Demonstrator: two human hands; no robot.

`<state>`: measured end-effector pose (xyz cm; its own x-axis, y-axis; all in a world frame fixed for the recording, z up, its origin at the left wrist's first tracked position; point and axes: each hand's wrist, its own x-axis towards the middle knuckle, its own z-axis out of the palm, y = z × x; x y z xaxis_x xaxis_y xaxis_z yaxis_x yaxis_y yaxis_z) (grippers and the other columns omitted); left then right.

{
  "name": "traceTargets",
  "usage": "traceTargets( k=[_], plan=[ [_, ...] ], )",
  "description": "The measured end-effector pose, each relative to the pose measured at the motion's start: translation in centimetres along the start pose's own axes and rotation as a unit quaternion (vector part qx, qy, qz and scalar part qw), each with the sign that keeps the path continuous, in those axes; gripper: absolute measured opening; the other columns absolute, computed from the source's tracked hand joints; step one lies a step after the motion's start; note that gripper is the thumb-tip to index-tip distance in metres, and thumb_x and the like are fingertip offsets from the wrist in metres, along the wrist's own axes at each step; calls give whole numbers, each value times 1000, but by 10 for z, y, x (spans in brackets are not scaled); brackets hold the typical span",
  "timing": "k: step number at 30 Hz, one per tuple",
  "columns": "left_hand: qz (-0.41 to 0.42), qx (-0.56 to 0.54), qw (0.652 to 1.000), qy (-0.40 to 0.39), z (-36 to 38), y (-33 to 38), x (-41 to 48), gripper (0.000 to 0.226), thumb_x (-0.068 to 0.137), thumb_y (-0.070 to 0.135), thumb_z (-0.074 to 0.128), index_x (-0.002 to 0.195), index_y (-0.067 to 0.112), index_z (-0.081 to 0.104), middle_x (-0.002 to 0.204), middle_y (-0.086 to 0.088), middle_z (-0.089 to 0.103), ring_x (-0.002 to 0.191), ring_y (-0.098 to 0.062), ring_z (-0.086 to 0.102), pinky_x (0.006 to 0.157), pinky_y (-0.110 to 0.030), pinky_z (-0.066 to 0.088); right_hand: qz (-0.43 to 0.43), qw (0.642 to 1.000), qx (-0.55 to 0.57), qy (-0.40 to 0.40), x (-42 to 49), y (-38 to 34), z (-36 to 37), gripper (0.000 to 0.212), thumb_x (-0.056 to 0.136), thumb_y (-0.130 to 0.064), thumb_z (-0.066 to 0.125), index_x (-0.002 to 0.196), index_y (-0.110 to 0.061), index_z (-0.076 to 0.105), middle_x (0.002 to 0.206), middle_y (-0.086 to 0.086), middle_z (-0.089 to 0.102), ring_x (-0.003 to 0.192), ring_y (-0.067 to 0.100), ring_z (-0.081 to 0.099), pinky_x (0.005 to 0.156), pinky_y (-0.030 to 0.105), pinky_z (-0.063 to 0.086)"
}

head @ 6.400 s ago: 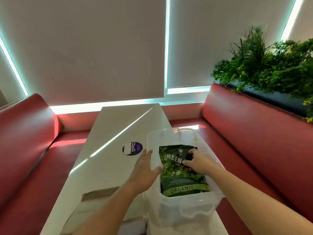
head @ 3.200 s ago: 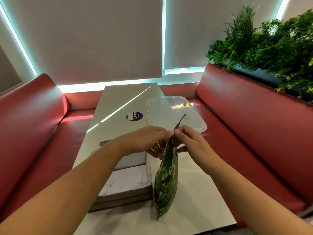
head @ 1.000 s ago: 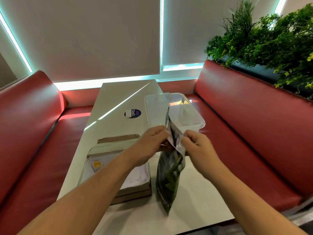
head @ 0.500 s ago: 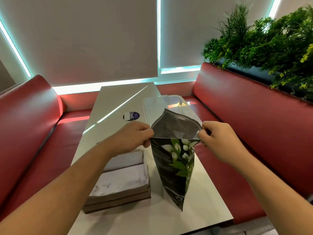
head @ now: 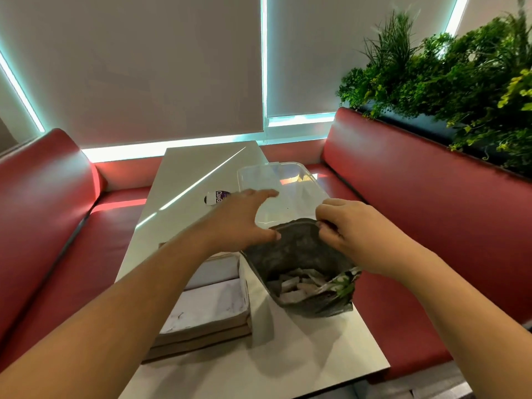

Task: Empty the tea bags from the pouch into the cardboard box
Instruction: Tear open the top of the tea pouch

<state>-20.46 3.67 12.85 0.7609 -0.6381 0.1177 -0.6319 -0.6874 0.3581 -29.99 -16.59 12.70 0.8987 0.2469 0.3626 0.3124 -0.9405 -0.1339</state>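
Both my hands are at the open mouth of the pouch [head: 288, 254]. My right hand [head: 354, 234] pinches its rim with curled fingers. My left hand [head: 241, 220] is spread loose, its thumb tip at the opposite rim. Tea bags [head: 299, 283] lie inside, below my fingers. The cardboard box [head: 207, 309] sits under my left wrist, and a clear tub [head: 288, 182] stands beyond my fingertips.
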Motion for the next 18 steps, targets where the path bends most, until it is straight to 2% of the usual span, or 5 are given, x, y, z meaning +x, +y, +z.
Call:
traceTargets(
  k=[3, 5, 7, 11, 18],
  plan=[
    [-22, -2, 991, -134, 8, 1, 2, 44, 92, 41, 53, 132, 24, 50, 126, -3, 59, 109, -18, 54, 89, -30, 41, 6, 1000, -2, 12, -6, 2, 0, 18, 91, -21, 46, 74, -14, 47, 74, 0, 48, 63, 22, 48, 59, 45, 44],
    [-61, -95, 977, -182, 14, 3, -1, 34, 97, 39, 42, 117, 17, 59, 103, -5, 63, 93, -19, 57, 79, -28, 44, 12, 1000, -2, 20, -9, 3, 1, 17, 91, -21, 46, 76, -14, 49, 75, 1, 49, 63, 22, 48, 59, 45, 44],
    [-101, -215, 948, -211, 21, 4, -3, 32, 98, 41, 39, 111, 19, 58, 99, -6, 64, 95, -23, 61, 85, -38, 52, 17, 999, 6, 29, -11, 2, 3, 17, 91, -23, 44, 77, -14, 49, 76, 0, 49, 63, 21, 47, 58, 43, 44],
    [-126, -317, 923, -176, 25, 10, -6, 30, 98, 41, 38, 103, 19, 58, 102, -13, 66, 94, -29, 66, 84, -41, 56, 35, 997, 46, 53, -12, -3, 2, 18, 91, -21, 45, 76, -13, 50, 73, -2, 48, 64, 19, 46, 59, 43, 43],
    [-128, -322, 930, -122, -9, 24, -17, 29, 98, 38, 39, 104, 18, 58, 104, -14, 65, 95, -31, 65, 85, -44, 56, 15, 993, 96, 66, -6, -17, -29, 21, 88, -25, 43, 70, -15, 48, 68, -3, 49, 63, 17, 47, 58, 42, 42]
  ],
)
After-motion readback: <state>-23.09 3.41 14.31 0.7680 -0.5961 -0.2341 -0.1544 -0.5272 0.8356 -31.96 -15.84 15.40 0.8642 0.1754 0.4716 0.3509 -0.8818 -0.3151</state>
